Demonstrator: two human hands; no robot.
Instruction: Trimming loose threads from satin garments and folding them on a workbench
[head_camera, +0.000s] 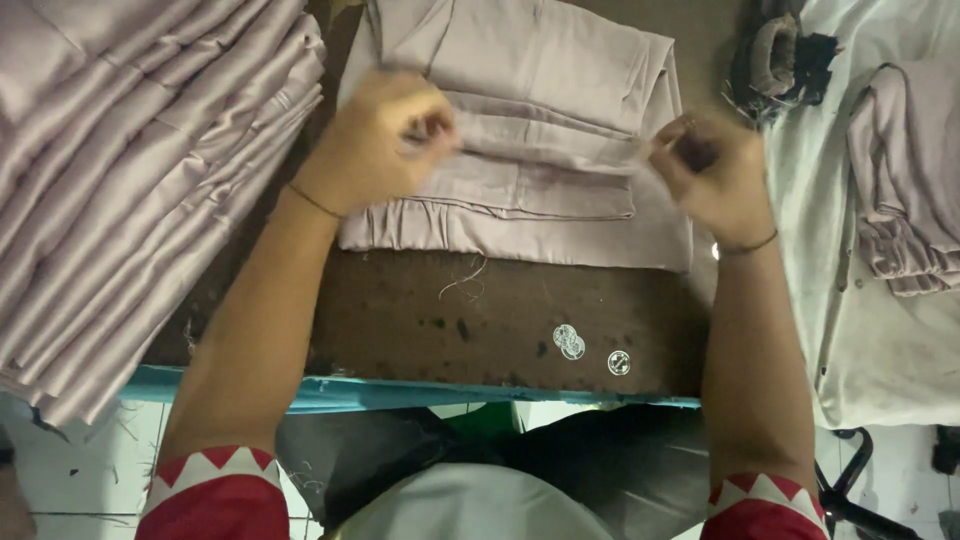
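Both fists, the left hand (385, 135) and right hand (705, 170), close over a folded pale mauve satin garment (540, 130) on a worn brown worktable (480, 320) with a blue edge; a tall stack of matching folded fabric (130, 170) lies at left, white cloth (860, 330) at right, over a white tiled floor (70, 470).

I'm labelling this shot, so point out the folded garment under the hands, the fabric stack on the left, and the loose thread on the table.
folded garment (560, 215), head view, lower folded panel.
fabric stack (130, 170), head view, middle layers.
loose thread (463, 281), head view, its curl.
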